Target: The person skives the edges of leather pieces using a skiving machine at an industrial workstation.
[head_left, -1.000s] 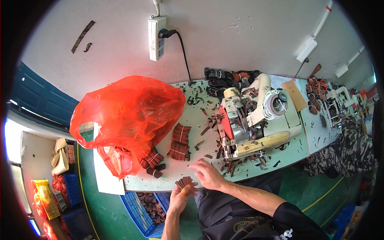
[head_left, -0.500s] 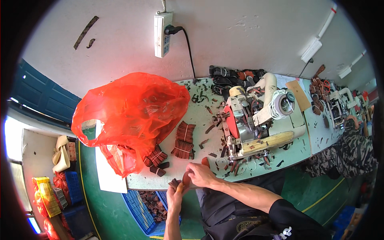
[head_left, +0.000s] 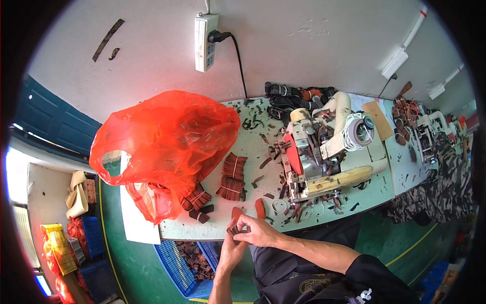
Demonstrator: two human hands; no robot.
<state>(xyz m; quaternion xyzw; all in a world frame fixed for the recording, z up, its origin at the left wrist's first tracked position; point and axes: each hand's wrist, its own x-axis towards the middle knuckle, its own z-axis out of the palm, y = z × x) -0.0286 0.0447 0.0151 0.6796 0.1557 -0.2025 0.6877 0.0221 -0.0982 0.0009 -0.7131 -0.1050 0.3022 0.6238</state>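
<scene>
Both hands meet at the table's front edge around a small stack of brown leather strips (head_left: 233,230). My left hand (head_left: 232,251) grips the stack from below. The fingers of my right hand (head_left: 259,233) close over its upper right side, partly hiding it. A reddish-brown strip (head_left: 236,212) sticks up above the fingers. Just right of it, a similar reddish strip (head_left: 260,208) lies on the table. Farther back are banded bundles of brown strips (head_left: 234,167), and another bundle (head_left: 199,196) sits at the mouth of a red plastic bag (head_left: 167,137).
A machine with a red guard (head_left: 324,152) stands on the right of the pale green table (head_left: 258,144), with scraps around it. Below the front edge is a blue crate (head_left: 174,271) with brown pieces. A co-worker's camouflage sleeve (head_left: 453,162) shows at far right.
My left hand has shifted up and right with the stack, meeting my right hand. My right hand has dropped slightly, uncovering more of the reddish strip on the table.
</scene>
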